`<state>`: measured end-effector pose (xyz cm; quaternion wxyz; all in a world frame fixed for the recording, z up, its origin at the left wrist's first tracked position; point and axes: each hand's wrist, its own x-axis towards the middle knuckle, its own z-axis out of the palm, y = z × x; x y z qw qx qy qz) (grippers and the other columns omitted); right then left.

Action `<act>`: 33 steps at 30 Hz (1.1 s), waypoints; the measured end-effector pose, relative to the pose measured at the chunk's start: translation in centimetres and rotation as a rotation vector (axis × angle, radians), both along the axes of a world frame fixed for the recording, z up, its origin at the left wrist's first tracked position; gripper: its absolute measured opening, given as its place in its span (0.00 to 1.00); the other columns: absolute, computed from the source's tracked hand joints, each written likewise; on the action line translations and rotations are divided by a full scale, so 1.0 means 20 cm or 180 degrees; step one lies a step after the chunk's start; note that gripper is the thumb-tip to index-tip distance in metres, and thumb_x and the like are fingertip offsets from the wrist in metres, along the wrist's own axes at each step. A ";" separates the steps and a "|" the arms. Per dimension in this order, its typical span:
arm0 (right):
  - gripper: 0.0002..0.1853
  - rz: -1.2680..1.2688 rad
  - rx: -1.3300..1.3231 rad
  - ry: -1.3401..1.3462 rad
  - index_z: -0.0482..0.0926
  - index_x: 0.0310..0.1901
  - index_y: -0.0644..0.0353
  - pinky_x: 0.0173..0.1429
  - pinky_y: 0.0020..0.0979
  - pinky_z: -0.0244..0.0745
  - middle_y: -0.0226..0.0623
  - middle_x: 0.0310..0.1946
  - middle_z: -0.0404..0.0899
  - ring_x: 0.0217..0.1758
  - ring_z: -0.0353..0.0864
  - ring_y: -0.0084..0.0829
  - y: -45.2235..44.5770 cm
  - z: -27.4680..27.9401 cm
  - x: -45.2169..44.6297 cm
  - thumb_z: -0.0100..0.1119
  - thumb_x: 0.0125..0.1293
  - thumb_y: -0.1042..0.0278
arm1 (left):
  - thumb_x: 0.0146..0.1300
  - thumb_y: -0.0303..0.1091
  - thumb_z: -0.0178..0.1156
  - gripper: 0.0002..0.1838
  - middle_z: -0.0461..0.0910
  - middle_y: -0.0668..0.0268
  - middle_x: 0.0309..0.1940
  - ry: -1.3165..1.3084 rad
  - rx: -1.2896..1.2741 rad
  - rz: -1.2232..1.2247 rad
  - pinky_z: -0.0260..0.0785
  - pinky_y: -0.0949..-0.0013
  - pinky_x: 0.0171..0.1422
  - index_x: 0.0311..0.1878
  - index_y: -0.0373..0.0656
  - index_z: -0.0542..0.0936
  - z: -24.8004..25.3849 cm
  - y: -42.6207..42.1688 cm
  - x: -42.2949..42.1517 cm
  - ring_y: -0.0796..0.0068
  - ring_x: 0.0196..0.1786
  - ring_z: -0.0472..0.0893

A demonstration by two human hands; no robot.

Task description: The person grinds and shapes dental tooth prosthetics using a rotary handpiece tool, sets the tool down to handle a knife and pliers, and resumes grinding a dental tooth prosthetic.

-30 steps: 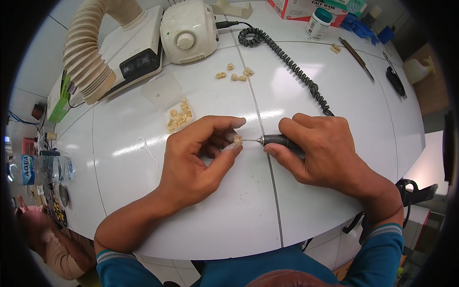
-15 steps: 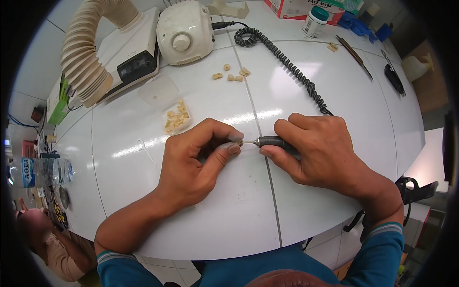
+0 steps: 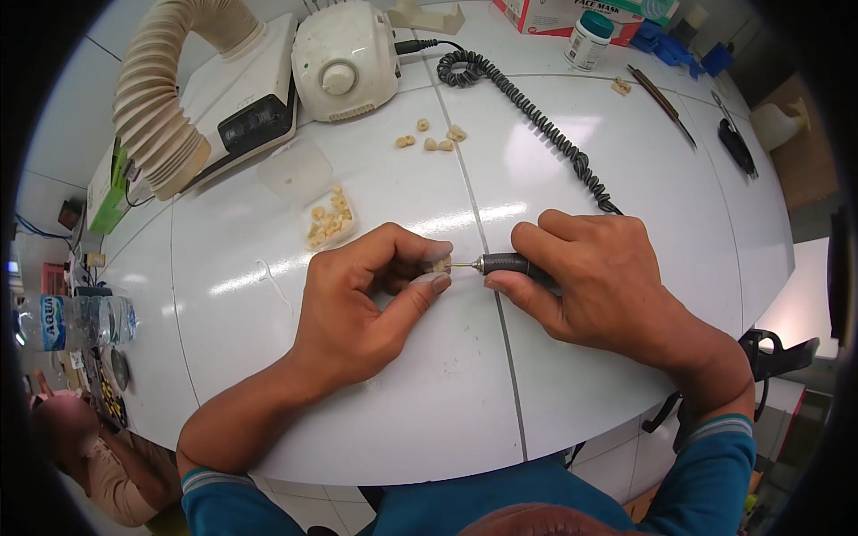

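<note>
Between the thumb and index finger of my left hand point(image 3: 366, 299) is a small cream tooth-shaped piece point(image 3: 441, 265), partly hidden by the fingertips. My right hand point(image 3: 594, 281) is closed round a black rotary handpiece point(image 3: 508, 263). Its thin metal bit point(image 3: 463, 264) points left and meets the piece at my left fingertips. A coiled black cord point(image 3: 545, 125) runs from behind my right hand to a white control unit point(image 3: 344, 62). Beyond my left hand, a clear box point(image 3: 331, 219) holds several similar cream pieces, its lid point(image 3: 297, 168) folded back.
Several loose cream pieces point(image 3: 431, 143) lie on the white table point(image 3: 429, 393). A ribbed hose point(image 3: 161, 107) stands at the back left. At the back right are a white bottle point(image 3: 589, 41), a mask box point(image 3: 559, 16) and a brown tool point(image 3: 661, 105). Another person point(image 3: 116, 473) is at the lower left.
The view has shifted slightly. My left thumb and index finger closed over the cream piece, then parted a little, so it shows again. My right hand keeps hold of the handpiece.
</note>
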<state>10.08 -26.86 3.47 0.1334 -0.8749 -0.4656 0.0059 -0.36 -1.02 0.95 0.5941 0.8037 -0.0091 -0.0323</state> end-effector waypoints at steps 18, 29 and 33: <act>0.21 0.0071 0.0027 -0.0001 0.88 0.41 0.54 0.26 0.41 0.78 0.36 0.27 0.85 0.24 0.88 0.39 -0.01 0.00 0.01 0.72 0.80 0.41 | 0.79 0.19 0.70 0.12 0.91 0.60 0.50 0.0001 0.0055 -0.0031 0.83 0.70 0.65 0.62 0.30 0.86 0.01 0.00 0.00 0.76 0.55 0.90; 0.21 -0.0019 0.0093 0.0046 0.88 0.41 0.55 0.26 0.43 0.76 0.37 0.27 0.86 0.23 0.87 0.41 -0.01 -0.01 0.00 0.72 0.80 0.42 | 0.79 0.19 0.70 0.10 0.92 0.59 0.49 -0.0077 -0.0250 0.0139 0.86 0.70 0.59 0.60 0.30 0.85 -0.02 -0.01 0.00 0.75 0.52 0.92; 0.22 -0.0081 0.0161 0.0090 0.88 0.41 0.56 0.25 0.43 0.76 0.36 0.26 0.85 0.23 0.87 0.41 0.00 -0.01 0.01 0.72 0.80 0.42 | 0.79 0.17 0.68 0.09 0.91 0.56 0.52 0.0004 -0.0306 0.0113 0.89 0.69 0.60 0.59 0.30 0.83 -0.01 0.00 0.01 0.71 0.54 0.93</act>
